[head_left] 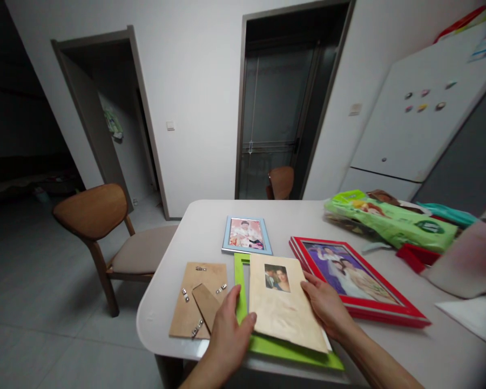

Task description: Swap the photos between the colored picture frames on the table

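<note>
A beige card sheet point(285, 310) with a small photo point(277, 277) mounted on it lies on top of a lime green picture frame point(240, 286) near the table's front edge. My left hand point(229, 332) pinches the sheet's left edge, thumb against the green frame. My right hand point(328, 308) holds the sheet's right edge, fingers curled on it. A brown frame backing board point(198, 300) with metal clips and a stand lies just left of my left hand.
A small blue-framed photo point(247, 235) lies behind the green frame, and a large red-framed photo point(354, 281) to the right. Green plastic packets point(389, 221) and a blurred pale object point(465, 259) sit at the right. The white table point(174, 246) has a wooden chair point(105, 227) to its left.
</note>
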{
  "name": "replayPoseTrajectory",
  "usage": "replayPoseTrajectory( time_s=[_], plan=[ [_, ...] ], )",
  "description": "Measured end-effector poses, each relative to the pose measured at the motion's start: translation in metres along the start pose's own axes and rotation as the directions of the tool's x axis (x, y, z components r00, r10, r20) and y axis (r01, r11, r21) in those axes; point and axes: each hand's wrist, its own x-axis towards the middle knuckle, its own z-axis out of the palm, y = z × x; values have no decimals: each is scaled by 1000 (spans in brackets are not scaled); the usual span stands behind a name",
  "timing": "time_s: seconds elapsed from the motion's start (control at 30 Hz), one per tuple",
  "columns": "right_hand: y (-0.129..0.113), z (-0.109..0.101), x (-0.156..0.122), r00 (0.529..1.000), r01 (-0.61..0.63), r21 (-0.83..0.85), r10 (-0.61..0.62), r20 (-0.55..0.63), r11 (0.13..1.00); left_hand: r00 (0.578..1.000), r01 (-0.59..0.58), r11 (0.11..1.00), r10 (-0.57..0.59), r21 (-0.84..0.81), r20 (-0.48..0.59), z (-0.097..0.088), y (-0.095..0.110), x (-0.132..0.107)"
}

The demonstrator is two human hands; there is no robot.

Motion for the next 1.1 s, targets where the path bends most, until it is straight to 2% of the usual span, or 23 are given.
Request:
replayPoseTrajectory(
  time_s=[0.07,0.13,0.2,0.33,0.4,0.5,0.6,0.7,0.73,0.8,0.9,1.0,1.1],
  plan=[
    [2,-7,8,999,33,-165,-35,-9,986,995,-51,971,28,235,100,-3,-2,-3],
    [5,-8,15,995,89,-312,-96,-7,946,981,-124,921,57,369,187,-2,-1,-6],
    [8,-6,22,988,131,-418,-154,-22,899,969,-171,880,70,442,236,0,-1,-9],
    [8,1,29,975,134,-605,-214,-62,785,952,-229,828,79,512,297,1,-2,-10],
    [5,2,28,961,179,-718,-275,-18,672,944,-247,802,72,544,322,0,-1,-9],
    [2,3,23,926,243,-878,-367,84,412,938,-255,770,50,584,343,0,1,-9],
    [4,4,17,924,165,-968,-372,84,190,938,-258,757,48,600,343,2,3,-9],
    [9,3,14,917,131,-991,-386,105,40,937,-277,766,82,580,339,2,2,-10],
    [9,3,13,911,137,-990,-394,119,19,934,-288,771,95,568,344,0,1,-10],
    [9,6,9,901,169,-985,-411,142,30,930,-301,771,109,560,350,-10,-2,-12],
    [5,23,-5,875,319,-940,-421,240,126,950,-256,743,75,618,303,-40,-8,-17],
    [5,57,-28,820,523,-831,-377,431,189,982,-126,680,-16,723,186,-75,-19,-24],
    [13,97,-50,757,634,-755,-331,563,166,993,-32,615,-67,788,92,-98,-32,-30]
  ],
)
